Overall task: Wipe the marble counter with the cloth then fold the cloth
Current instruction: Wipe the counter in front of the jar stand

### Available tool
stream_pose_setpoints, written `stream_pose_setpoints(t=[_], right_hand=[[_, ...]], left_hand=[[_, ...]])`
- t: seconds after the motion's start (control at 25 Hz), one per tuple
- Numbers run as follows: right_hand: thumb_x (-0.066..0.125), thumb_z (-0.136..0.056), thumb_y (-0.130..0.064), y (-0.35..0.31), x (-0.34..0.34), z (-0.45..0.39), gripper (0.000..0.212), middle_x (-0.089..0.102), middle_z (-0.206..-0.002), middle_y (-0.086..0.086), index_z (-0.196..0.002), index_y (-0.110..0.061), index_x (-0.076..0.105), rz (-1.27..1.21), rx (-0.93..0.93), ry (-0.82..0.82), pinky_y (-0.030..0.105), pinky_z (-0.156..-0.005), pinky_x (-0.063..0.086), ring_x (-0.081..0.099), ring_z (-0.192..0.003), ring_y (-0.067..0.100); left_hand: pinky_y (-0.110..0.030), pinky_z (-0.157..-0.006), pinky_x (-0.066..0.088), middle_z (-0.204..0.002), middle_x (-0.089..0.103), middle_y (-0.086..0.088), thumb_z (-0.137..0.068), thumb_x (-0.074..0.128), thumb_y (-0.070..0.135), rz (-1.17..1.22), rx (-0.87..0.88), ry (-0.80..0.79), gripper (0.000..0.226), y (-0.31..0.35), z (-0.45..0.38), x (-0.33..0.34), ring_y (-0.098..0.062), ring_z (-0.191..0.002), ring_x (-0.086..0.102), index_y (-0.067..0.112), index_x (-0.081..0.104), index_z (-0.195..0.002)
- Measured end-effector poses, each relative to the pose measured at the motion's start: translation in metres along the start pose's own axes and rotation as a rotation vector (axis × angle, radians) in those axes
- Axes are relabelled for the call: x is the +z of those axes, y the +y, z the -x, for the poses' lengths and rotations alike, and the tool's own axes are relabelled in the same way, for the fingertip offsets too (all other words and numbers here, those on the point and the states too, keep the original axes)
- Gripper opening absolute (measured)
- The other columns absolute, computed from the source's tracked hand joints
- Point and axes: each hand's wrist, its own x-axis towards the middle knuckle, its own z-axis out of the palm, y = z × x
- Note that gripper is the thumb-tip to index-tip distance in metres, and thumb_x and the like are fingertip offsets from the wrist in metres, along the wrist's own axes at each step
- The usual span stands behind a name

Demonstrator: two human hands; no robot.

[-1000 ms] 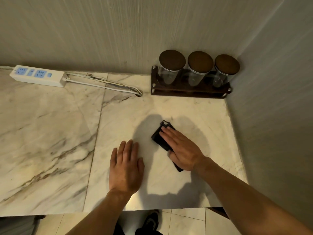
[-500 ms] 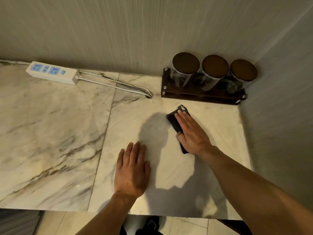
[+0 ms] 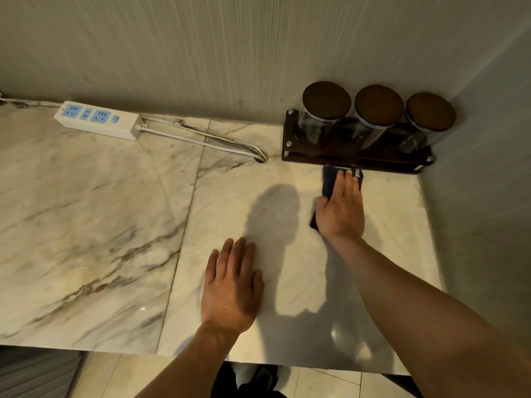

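Observation:
A small dark cloth lies flat on the marble counter, its far edge touching the foot of the jar rack. My right hand presses down on it palm-first, fingers stretched forward, so most of the cloth is hidden beneath the hand. My left hand rests flat on the counter nearer the front edge, fingers spread, holding nothing.
A dark wooden rack with three lidded glass jars stands in the back right corner against the walls. A white power strip and its cable lie along the back wall. The counter's front edge drops to a tiled floor.
My right hand has slid the cloth away from me across the counter, from the middle up to the jar rack. My left hand has stayed flat in place.

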Motion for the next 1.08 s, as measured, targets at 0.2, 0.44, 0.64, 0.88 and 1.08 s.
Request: stream_pose_setpoints(t=[0.2, 0.44, 0.64, 0.88, 1.08], right_hand=[[0.038, -0.095, -0.031, -0.006, -0.002, 0.010, 0.068, 0.008, -0.161, 0.011, -0.151, -0.009, 0.007, -0.059, 0.171, 0.042, 0.040, -0.119, 0.007, 0.005, -0.147, 0.026], [0.036, -0.096, -0.028, -0.004, -0.003, 0.036, 0.067, 0.004, -0.161, 0.014, -0.151, -0.006, 0.005, -0.083, 0.238, 0.066, 0.040, -0.119, 0.006, 0.001, -0.147, 0.026], [0.036, -0.095, -0.027, 0.001, 0.001, 0.066, 0.066, 0.006, -0.160, 0.014, -0.151, -0.005, 0.007, -0.082, 0.272, 0.073, 0.039, -0.119, 0.005, 0.003, -0.147, 0.026], [0.041, -0.094, -0.024, 0.005, 0.003, 0.113, 0.066, 0.014, -0.158, 0.018, -0.149, -0.001, 0.013, -0.088, 0.283, 0.102, 0.039, -0.118, 0.010, 0.012, -0.146, 0.029], [0.039, -0.094, -0.026, 0.015, 0.005, 0.153, 0.067, 0.012, -0.158, 0.017, -0.150, -0.003, 0.010, -0.104, 0.253, 0.088, 0.039, -0.119, 0.008, 0.009, -0.146, 0.028]], left_hand=[[-0.050, -0.116, 0.022, -0.145, 0.046, -0.012, -0.094, 0.034, 0.036, -0.015, -0.001, -0.003, 0.053, -0.001, -0.001, 0.000, -0.033, -0.138, 0.034, 0.012, 0.043, -0.140], [-0.048, -0.117, 0.016, -0.146, 0.044, -0.012, -0.094, 0.032, 0.038, -0.014, -0.004, -0.003, 0.053, -0.001, 0.000, 0.001, -0.032, -0.140, 0.031, 0.012, 0.041, -0.141], [-0.045, -0.119, 0.010, -0.150, 0.039, -0.011, -0.096, 0.028, 0.041, -0.021, -0.009, -0.006, 0.055, -0.001, -0.001, 0.002, -0.030, -0.143, 0.024, 0.015, 0.036, -0.144], [-0.044, -0.119, 0.005, -0.155, 0.029, -0.011, -0.096, 0.018, 0.045, -0.049, -0.003, -0.030, 0.058, -0.002, -0.001, 0.003, -0.028, -0.146, 0.014, 0.017, 0.028, -0.147], [-0.043, -0.119, 0.005, -0.156, 0.027, -0.011, -0.096, 0.018, 0.045, -0.051, 0.022, -0.014, 0.058, -0.002, 0.001, 0.004, -0.027, -0.146, 0.013, 0.017, 0.027, -0.146]])
